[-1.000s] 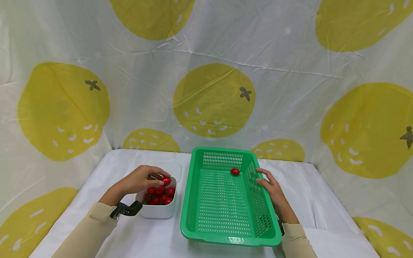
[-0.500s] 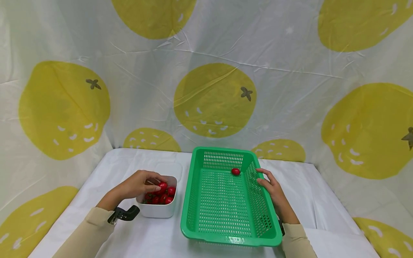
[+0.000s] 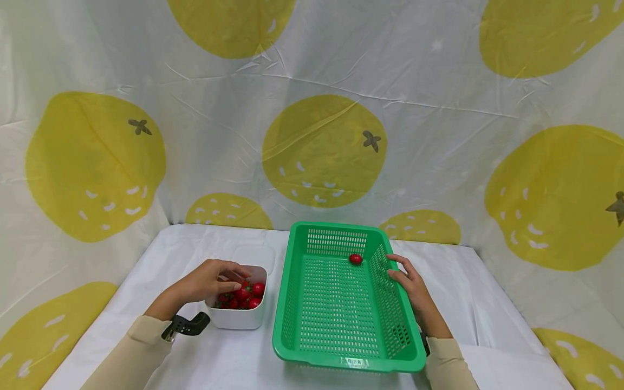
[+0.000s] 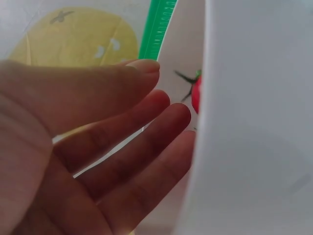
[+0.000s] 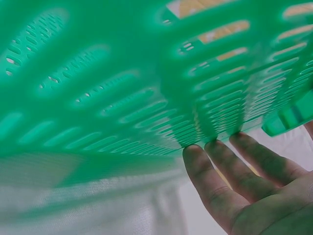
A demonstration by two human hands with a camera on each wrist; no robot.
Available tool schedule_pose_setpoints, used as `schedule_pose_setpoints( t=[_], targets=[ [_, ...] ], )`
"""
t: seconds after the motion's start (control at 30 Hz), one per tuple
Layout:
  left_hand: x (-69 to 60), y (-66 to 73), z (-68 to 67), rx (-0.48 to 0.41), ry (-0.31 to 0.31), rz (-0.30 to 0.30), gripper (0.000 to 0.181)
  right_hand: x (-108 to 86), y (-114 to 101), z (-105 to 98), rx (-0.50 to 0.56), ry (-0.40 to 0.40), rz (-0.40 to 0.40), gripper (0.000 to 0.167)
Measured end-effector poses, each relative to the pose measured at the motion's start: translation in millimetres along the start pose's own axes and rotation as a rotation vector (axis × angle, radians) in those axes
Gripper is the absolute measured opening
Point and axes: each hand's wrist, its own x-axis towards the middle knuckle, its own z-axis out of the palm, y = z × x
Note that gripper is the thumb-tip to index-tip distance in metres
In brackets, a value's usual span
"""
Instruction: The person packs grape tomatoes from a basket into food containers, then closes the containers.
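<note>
My left hand [image 3: 207, 279] hovers over the white container [image 3: 239, 319], thumb and fingers apart with nothing between them. Several red cherry tomatoes [image 3: 255, 300] with green stems fill that container. The left wrist view shows the loosely extended fingers [image 4: 142, 156] at the rim, near one tomato [image 4: 196, 95]. My right hand [image 3: 414, 290] holds the right rim of the green plastic basket [image 3: 341, 363], thumb and forefinger over the rim. In the right wrist view the other fingers [image 5: 254, 161] touch the slotted wall from outside. A single cherry tomato [image 3: 356, 259] lies in the basket's far right corner.
A translucent lid-like piece [image 3: 255, 254] lies behind the white container. White cloth [image 3: 487, 314] covers the table, and a lemon-patterned curtain [image 3: 429, 162] hangs behind and at the sides. The container stands just left of the basket.
My left hand has lowered the cherry tomato it pinched into the white container and let go of it. The right hand and the basket have stayed in place.
</note>
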Motion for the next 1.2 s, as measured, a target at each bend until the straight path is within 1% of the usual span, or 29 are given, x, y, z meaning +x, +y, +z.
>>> schedule_pose_setpoints(
  t=[0.43,0.67,0.87,0.97,1.07,1.2],
  targets=[
    [3.5,0.3,0.5,-0.006,0.003,0.013,0.026,-0.9,-0.8,-2.2,0.015,-0.004,-0.016,0.048],
    [8.5,3.9,-3.1,-0.026,0.014,0.013,0.026,0.0,-1.0,-2.4,0.012,0.005,-0.015,0.048],
    [19.9,12.1,-7.5,-0.066,0.016,0.031,0.024,0.8,-0.5,-2.6,0.010,0.006,-0.016,0.047],
    [28.2,16.6,-9.7,-0.043,0.022,0.052,0.024,0.7,-0.5,-2.1,0.019,0.006,-0.011,0.048],
    [36.3,21.1,-12.0,0.009,0.037,0.073,0.023,0.3,-0.6,-1.0,0.029,0.002,-0.003,0.049],
    [45.3,27.4,-14.3,0.028,0.042,0.093,0.023,-0.5,0.1,0.1,0.033,0.001,0.001,0.049]
  ],
)
